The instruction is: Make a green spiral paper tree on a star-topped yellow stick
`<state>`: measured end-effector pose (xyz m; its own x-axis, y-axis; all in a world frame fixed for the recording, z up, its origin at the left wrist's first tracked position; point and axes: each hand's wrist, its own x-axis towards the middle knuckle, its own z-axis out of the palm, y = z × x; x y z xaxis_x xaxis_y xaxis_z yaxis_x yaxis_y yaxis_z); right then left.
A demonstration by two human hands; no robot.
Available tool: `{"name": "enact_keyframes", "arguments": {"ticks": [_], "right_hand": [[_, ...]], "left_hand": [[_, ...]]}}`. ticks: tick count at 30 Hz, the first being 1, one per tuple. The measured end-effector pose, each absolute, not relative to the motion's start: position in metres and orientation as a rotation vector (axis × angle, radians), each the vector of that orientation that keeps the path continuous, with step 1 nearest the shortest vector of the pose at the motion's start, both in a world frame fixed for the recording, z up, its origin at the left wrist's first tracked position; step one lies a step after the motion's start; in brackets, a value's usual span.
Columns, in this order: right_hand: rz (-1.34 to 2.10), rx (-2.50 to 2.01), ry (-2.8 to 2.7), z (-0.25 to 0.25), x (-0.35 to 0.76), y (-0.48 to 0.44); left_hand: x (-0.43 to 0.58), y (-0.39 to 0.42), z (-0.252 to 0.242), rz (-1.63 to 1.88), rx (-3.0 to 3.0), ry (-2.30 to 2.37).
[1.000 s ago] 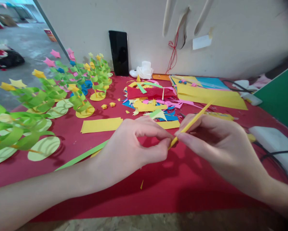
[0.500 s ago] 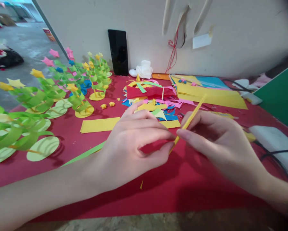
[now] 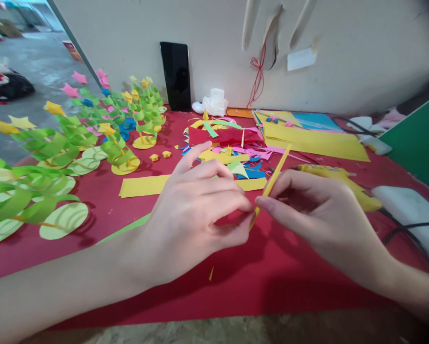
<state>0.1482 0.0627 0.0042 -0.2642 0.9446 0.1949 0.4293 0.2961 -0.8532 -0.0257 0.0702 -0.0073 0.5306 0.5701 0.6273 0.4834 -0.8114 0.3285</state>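
Observation:
Both of my hands meet over the red table cover on a thin yellow paper strip. My right hand pinches the strip near its lower part, and the strip slants up and to the right above its fingers. My left hand pinches the strip's lower end between thumb and middle fingers, with the index finger raised and pointing away. A yellow paper rectangle and a long green strip lie behind and under my left wrist.
Several green spiral paper trees with star tops stand at the left. A heap of coloured paper scraps lies in the middle, yellow and blue sheets behind. A yellow glue gun, white block, black cable and black phone are near.
The yellow strip has tilted more upright and shifted left. My left index finger has lifted off and now points outward. The glue gun behind my right hand has come into view.

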Motion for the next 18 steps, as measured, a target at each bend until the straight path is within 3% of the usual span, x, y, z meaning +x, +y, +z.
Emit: {"name": "enact_keyframes", "arguments": {"ticks": [7,13,18], "right_hand": [[0.952,-1.193,-1.820,0.005,0.153,0.062],[1.244,-1.010,-1.635,-0.002,0.163,0.065],[1.267,-1.012,-1.711,0.000,0.162,0.067]], "left_hand": [[-0.023,0.071,-0.005,1.050,2.506,0.956],[-0.024,0.072,-0.007,0.929,1.957,0.861],[-0.021,0.072,-0.011,0.760,1.589,0.814]]}}
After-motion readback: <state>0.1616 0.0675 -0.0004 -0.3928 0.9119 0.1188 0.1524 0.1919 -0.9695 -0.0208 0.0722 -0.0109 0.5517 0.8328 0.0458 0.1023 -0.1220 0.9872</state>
